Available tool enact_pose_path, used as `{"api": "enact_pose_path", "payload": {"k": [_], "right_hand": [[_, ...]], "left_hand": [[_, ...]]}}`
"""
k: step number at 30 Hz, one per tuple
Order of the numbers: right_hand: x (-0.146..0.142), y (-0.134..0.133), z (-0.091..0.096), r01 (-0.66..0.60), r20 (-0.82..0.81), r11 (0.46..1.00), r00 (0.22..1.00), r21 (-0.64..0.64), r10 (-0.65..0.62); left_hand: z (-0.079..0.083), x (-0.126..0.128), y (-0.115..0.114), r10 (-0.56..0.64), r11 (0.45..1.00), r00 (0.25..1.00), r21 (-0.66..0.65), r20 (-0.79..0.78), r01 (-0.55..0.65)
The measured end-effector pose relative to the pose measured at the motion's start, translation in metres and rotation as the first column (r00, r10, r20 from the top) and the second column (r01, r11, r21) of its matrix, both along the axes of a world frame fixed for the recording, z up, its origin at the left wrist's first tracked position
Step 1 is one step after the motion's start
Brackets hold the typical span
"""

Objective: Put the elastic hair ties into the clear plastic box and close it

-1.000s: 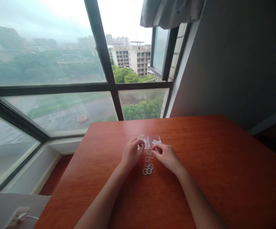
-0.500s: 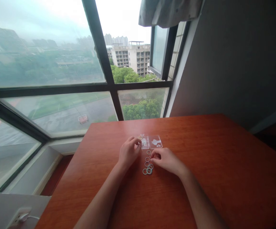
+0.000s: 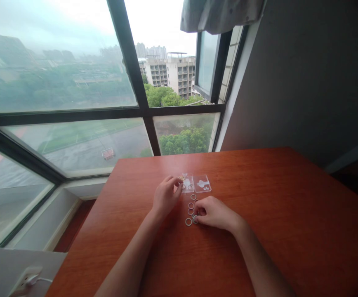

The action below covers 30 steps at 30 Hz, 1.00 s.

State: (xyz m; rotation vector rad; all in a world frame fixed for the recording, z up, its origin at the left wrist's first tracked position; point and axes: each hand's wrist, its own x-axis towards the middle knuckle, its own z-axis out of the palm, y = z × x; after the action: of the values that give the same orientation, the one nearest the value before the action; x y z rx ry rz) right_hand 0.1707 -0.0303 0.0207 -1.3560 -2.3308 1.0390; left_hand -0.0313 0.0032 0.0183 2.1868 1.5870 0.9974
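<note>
A clear plastic box [image 3: 191,189] lies opened flat near the table's far side, with small rings in its left half and white print on its lid [image 3: 203,184]. My left hand [image 3: 168,193] is at the box's left edge, thumb and fingers bent together around that side. Several pale grey-green rings lie in a loose column in front of the box, among them one ring [image 3: 188,222] at the near end. Over the lower rings, my right hand [image 3: 211,212] is closed, its fingertips pinching at a ring [image 3: 195,220]; the fingers partly hide the rings beneath.
The red-brown wooden table [image 3: 274,231] stands against a large window with a dark frame [image 3: 104,112]. A grey wall [image 3: 290,82] rises at the right. Low on the left, a white plug [image 3: 32,280] sits in a wall socket.
My right hand has moved toward me, from the upper rings to the cluster at the near end. A ring shows more plainly in the box. My left hand has stayed put.
</note>
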Motion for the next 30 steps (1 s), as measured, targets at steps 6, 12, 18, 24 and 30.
{"api": "enact_pose_path", "payload": {"k": [6,12,18,24,30], "right_hand": [[-0.002,0.002,-0.005,0.047,-0.044,0.997,0.998,0.061,-0.045],[-0.002,0.006,-0.002,0.127,-0.088,0.984,0.989,0.128,-0.116],[-0.002,0.012,0.002,0.302,-0.232,0.927,0.940,0.222,-0.251],[-0.001,0.014,0.004,0.409,-0.337,0.888,0.883,0.209,-0.327],[-0.004,0.013,0.004,0.401,-0.382,0.899,0.870,0.175,-0.313]], "left_hand": [[0.001,0.000,0.000,-0.011,1.000,1.000,-0.004,0.017,0.011],[0.001,0.000,0.000,-0.013,1.000,1.000,-0.020,0.027,0.013],[0.005,0.006,-0.002,-0.139,0.985,0.970,-0.071,0.200,0.156],[0.008,0.015,-0.007,-0.290,0.936,0.906,-0.108,0.308,0.336],[0.004,0.017,-0.006,-0.289,0.938,0.912,-0.106,0.290,0.331]]}}
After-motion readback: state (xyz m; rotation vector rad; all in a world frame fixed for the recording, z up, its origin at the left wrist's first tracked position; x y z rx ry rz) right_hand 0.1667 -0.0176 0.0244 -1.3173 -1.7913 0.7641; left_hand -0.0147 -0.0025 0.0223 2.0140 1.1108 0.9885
